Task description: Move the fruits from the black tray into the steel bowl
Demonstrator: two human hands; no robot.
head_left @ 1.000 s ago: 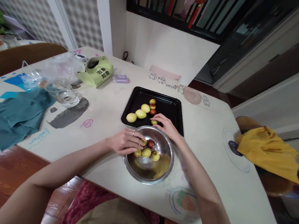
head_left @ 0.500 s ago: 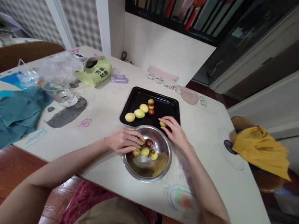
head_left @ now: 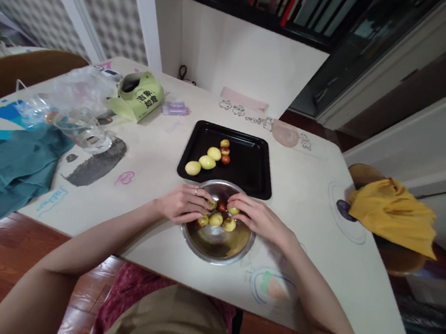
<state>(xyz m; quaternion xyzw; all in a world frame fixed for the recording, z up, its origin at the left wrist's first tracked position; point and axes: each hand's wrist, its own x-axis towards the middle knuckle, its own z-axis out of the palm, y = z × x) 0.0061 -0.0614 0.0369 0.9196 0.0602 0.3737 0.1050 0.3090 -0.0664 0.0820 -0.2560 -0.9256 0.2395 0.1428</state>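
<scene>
A steel bowl [head_left: 217,259] stands at the near side of the table, with several yellow-green jujubes [head_left: 216,219] and a dark red jujube [head_left: 222,207] inside. Over its left rim, my left hand [head_left: 183,204] has its fingers closed on a brownish-green jujube [head_left: 212,204]. From the right, my right hand [head_left: 259,217] reaches into the bowl, pinching a green jujube [head_left: 234,210]. Just behind the bowl lies a black tray [head_left: 247,159]. On the tray's left half, larger pale yellow fruits [head_left: 207,162] form a slanting row, beside a short line of small reddish jujubes [head_left: 225,159].
To the left are a teal cloth [head_left: 19,167], a clear glass cup [head_left: 94,140], a plastic bag [head_left: 82,88] and a green paper box [head_left: 138,97]. A small purple packet [head_left: 175,108] lies beyond the tray. A yellow cloth [head_left: 393,214] hangs over a chair at right.
My right hand has carried the green jujube from the tray's near right corner down into the bowl. My left hand stays at the bowl's left side. The view has shifted slightly.
</scene>
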